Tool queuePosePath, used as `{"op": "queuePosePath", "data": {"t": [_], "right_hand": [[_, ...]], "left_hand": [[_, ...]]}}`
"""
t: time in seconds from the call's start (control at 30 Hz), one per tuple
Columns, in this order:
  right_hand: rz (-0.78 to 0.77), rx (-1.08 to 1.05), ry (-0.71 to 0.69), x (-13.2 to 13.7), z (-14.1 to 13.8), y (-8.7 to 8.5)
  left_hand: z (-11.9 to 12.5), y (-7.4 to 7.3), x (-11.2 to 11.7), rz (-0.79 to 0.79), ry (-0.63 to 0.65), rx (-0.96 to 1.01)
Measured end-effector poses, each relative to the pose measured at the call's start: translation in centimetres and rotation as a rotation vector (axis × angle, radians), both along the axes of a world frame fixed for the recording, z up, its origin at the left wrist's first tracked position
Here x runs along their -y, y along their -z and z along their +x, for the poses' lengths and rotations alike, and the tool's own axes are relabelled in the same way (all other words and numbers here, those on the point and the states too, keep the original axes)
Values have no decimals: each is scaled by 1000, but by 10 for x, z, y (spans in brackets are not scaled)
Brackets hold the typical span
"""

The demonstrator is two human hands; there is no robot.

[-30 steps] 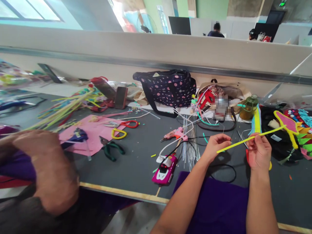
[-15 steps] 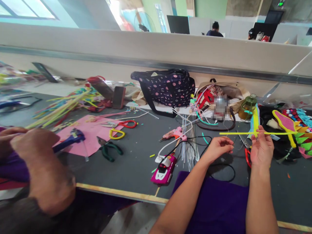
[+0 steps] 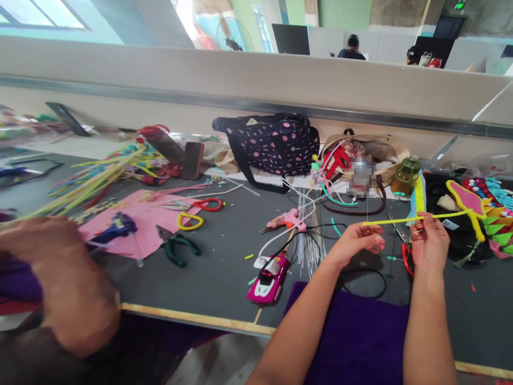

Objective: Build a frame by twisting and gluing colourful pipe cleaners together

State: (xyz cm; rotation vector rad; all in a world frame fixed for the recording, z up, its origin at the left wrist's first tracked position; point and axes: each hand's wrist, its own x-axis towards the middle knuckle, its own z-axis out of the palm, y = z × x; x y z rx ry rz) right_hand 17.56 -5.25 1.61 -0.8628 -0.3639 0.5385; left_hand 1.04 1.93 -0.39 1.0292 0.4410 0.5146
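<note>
A thin yellow pipe cleaner [image 3: 395, 220] stretches between my hands above the dark worktable. My right hand [image 3: 430, 243] pinches it near its middle, and the far end runs out to the right. At the other end, my left hand [image 3: 359, 241] has its fingers closed at the tip. Fine thread or wire with small teal bits [image 3: 391, 258] hangs below, between the hands; how it is held is hard to make out. Beside my right wrist lie red-handled scissors [image 3: 407, 259], partly hidden by the hand.
A pink glue gun [image 3: 285, 220], clear sticks [image 3: 311, 240] and a magenta power strip [image 3: 269, 283] lie left of my arms. Behind stand a dotted bag [image 3: 276, 144] and a green bottle [image 3: 406, 174]. Green pliers [image 3: 178, 247] lie near a co-worker's arm [image 3: 76, 283]. Colourful pieces [image 3: 497, 214] sit right.
My left hand has come up to the pipe cleaner's left end and closed on it. The stem now tilts slightly, and the teal bits show between my hands.
</note>
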Motion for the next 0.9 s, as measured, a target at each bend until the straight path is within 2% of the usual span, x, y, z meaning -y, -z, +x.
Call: {"op": "queuePosePath", "data": {"t": [0.17, 0.4, 0.63, 0.9], "right_hand": [[-15, -7, -27, 2, 3, 1], [-51, 72, -4, 2, 3, 1], [-111, 106, -41, 3, 3, 1], [-135, 216, 26, 0, 1, 2]], "left_hand": [[-7, -4, -6, -82, -31, 53], [-7, -2, -7, -51, -17, 0], [-6, 2, -7, -22, 24, -26], [-3, 5, -6, -3, -2, -37]]}}
